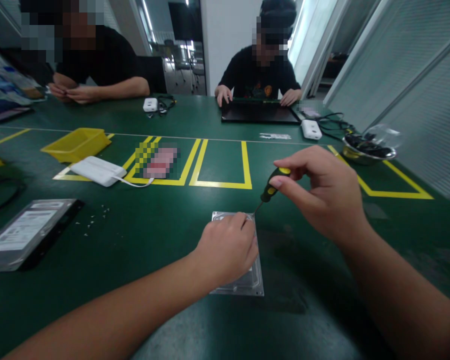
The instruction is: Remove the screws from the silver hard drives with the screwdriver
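A silver hard drive [242, 286] lies flat on the green table in front of me. My left hand [228, 247] rests over it with curled fingers, pressing on its top and hiding much of it. My right hand [318, 195] pinches the top of a screwdriver [270, 187] with a dark green and yellow handle. The tilted shaft reaches down to the drive's far right corner, close to my left fingertips. Whether its tip sits in a screw is too small to tell. Off to the left lies a second hard drive [26, 232] with a white label, beside several small loose screws [88, 227].
Beyond the drives are a yellow bin [77, 144], a white power bank [97, 171] with a cable, and yellow tape outlines [221, 185]. A metal bowl [369, 152] of dark parts stands at right. Across the table, one person handles a black panel [260, 112]; another sits at left.
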Tool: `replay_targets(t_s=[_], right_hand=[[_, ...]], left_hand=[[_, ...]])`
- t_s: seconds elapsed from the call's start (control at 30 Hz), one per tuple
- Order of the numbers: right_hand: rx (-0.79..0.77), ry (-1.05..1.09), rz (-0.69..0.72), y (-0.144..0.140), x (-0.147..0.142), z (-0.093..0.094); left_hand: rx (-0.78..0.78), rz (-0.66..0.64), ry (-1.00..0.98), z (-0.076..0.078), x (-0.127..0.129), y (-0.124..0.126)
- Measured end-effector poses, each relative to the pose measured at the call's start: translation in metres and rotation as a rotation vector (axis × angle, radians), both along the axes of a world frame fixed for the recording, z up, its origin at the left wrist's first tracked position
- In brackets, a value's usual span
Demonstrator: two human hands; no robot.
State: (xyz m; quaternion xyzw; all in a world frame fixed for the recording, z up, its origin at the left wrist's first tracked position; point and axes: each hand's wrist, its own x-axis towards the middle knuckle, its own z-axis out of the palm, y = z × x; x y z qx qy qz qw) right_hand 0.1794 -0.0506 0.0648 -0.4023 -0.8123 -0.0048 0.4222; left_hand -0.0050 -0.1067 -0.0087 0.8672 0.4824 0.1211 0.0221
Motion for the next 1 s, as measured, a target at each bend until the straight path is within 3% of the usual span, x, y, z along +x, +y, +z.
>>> replay_targets(t_s=[0.37, 0.47, 0.57, 0.73, 0.87, 1.0], right_hand=[[-0.131, 0.072, -0.032, 0.002, -0.005, -0.009], [-0.142, 0.1, -0.066, -0.002, 0.0, 0.0], [-0.035, 0.121, -0.167, -0.012, 0.009, 0.018], [0.117, -0.195, -0.274, -0.029, 0.021, 0.041], [0.135, -0.474, -0.207, -0.036, 0.021, 0.04], [0.037, -0.515, -0.135, -0.04, 0.02, 0.035]], left_hand=[[0.005, -0.005, 0.008, 0.0, 0.0, 0.0], [0.014, 0.0, 0.013, 0.0, 0.0, 0.0], [0.025, 0.003, 0.015, -0.001, 0.0, -0.001], [0.034, 0.0, 0.013, -0.002, 0.0, -0.001], [0.038, 0.0, 0.009, -0.001, 0.0, -0.002], [0.047, 0.002, 0.009, 0.001, 0.0, -0.003]])
